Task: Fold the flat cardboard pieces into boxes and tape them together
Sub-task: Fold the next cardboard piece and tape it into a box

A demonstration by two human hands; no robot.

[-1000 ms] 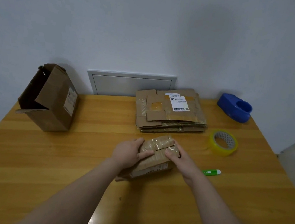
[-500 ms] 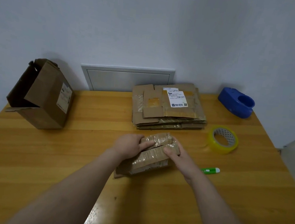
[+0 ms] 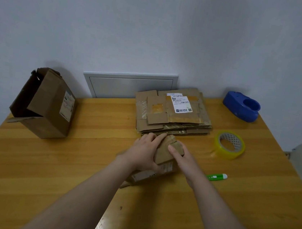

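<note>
Grip: both hands hold one small box (image 3: 165,150) between them, and it sits low on the table.
Left hand: the left hand (image 3: 145,151) wraps over the left side of the small box. Its fingers lie across the top flap and point to the far right.
Right hand: the right hand (image 3: 185,160) holds the right side. Its thumb presses down on the top flap and its other fingers curl round the right edge.
Small box: brown, in the middle of the table, tipped a bit. A label shows on its near side, but the words are too blurry to read.
Pile of flat cardboard: the pile of flat cardboard (image 3: 172,115) lies just past the small box, on the far side. A white label sits on the top piece.
Roll of tape: the yellow roll of tape (image 3: 218,146) lies flat to the right of the small box, near it but not touching.
Green stick: a green stick (image 3: 216,176) with a white tip lies right of the right hand. Pen or cutter, I cannot tell.
Blue tape holder: the blue tape holder (image 3: 241,107) stands in the far right corner.
Big box: a big box (image 3: 53,107) stands at the far left, leaning, with its open mouth facing left.
Table: a wooden table (image 3: 46,168), yellow-brown, holds all of it.
Wall: a white panel (image 3: 131,85) sits low on the grey wall (image 3: 156,30) behind the table.
</note>
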